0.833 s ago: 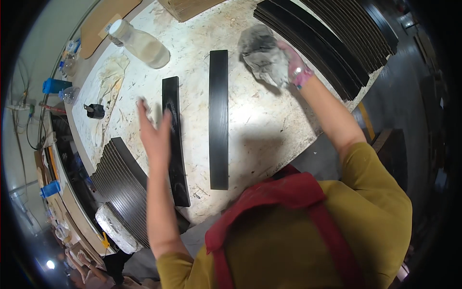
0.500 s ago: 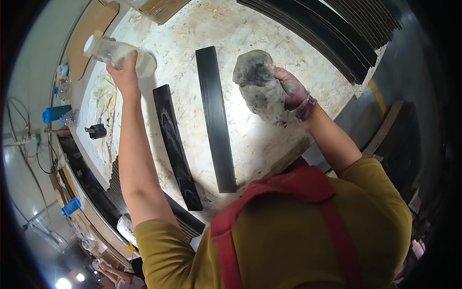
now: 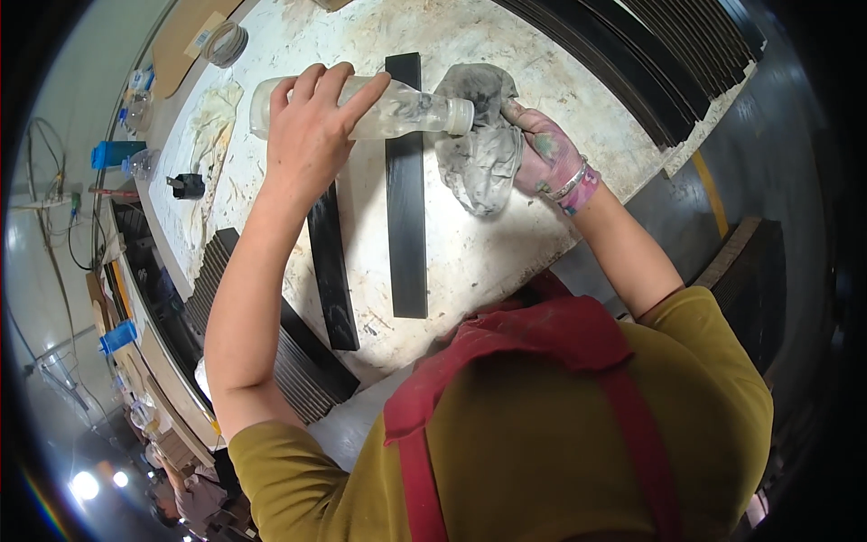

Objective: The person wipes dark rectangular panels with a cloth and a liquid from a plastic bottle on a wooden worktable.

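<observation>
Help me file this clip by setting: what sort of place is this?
Probably a workshop or factory floor: the stained worktable, the stacked black strips along its edge, and the yellow line on the floor suggest it.

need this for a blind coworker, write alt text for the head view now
A person's left hand holds a clear bottle sideways, its mouth at a grey-stained cloth in the right hand. Below, two black strips lie on a stained white table, with stacks of dark strips at upper right and lower left.
</observation>
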The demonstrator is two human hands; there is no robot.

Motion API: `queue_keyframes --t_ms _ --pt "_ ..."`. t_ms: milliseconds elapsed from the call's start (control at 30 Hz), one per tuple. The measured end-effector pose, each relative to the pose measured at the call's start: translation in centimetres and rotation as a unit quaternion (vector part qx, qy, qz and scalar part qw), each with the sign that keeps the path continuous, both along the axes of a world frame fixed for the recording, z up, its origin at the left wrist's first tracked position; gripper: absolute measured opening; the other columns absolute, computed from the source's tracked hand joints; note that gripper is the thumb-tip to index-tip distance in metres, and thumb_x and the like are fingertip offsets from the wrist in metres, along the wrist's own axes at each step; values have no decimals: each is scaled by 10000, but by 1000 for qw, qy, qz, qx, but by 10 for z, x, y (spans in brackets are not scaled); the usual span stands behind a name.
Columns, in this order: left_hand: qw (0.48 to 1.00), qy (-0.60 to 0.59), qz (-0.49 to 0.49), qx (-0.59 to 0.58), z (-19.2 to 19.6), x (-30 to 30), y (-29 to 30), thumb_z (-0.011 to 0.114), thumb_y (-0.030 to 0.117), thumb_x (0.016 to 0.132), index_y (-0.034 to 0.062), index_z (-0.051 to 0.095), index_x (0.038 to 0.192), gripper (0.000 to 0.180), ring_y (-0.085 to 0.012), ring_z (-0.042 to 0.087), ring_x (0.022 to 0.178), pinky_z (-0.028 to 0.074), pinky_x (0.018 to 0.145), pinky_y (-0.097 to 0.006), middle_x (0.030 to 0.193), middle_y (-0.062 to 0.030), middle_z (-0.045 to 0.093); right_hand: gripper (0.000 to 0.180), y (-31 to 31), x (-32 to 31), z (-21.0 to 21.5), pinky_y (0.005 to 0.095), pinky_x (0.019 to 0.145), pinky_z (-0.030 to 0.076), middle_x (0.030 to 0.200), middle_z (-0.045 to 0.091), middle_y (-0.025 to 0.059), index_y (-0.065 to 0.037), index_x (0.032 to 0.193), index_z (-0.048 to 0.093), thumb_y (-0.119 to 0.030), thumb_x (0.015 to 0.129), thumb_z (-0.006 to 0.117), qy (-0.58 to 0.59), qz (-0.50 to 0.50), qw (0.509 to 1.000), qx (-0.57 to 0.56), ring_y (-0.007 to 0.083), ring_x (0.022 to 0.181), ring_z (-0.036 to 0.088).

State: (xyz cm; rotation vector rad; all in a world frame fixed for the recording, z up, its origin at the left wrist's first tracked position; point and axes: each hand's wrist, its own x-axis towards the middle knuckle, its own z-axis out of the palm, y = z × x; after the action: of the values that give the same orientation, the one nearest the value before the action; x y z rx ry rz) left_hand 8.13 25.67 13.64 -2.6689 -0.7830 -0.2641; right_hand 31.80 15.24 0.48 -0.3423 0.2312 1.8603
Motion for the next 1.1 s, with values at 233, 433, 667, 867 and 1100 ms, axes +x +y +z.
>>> queue_keyframes --t_ms 233,433,667,867,1100 --pt "998 43 -27 46 21 10 -22 637 -24 659 291 550 1201 633 -224 523 1061 371 893 -400 1072 -16 575 257 -25 -7 2 526 947 460 1160 565 187 -57 1189 450 -120 941 428 42 0 999 15 356 1050 586" --pt "997 45 -31 47 32 10 -32 611 -15 693 268 558 1154 543 -219 531 1020 377 880 -404 993 -17 562 410 -34 0 -2 499 1034 375 1244 515 235 33 1287 401 -195 948 365 87 44 995 20 361 1155 514" --pt "997 72 3 35 28 6 -18 616 -31 653 256 572 1135 562 -227 528 1028 379 874 -406 1005 -19 567 319 -30 -9 -8 488 993 427 1210 547 172 -64 1261 428 -157 964 357 23 47 998 -33 320 1099 563" --pt "999 26 -21 4 -1 -2 3 663 -14 603 245 585 1132 594 -272 526 1055 384 888 -410 1077 -41 571 302 1 -1 1 479 976 445 1173 576 171 -42 1224 454 -154 957 367 14 51 998 -14 314 1054 590" --pt "967 -220 55 -116 -25 0 85 757 117 627 132 542 1186 599 -300 526 1088 402 957 -384 1140 -127 575 405 33 35 23 443 982 437 1166 585 180 -17 1207 488 -283 933 352 4 0 996 92 298 1086 575"
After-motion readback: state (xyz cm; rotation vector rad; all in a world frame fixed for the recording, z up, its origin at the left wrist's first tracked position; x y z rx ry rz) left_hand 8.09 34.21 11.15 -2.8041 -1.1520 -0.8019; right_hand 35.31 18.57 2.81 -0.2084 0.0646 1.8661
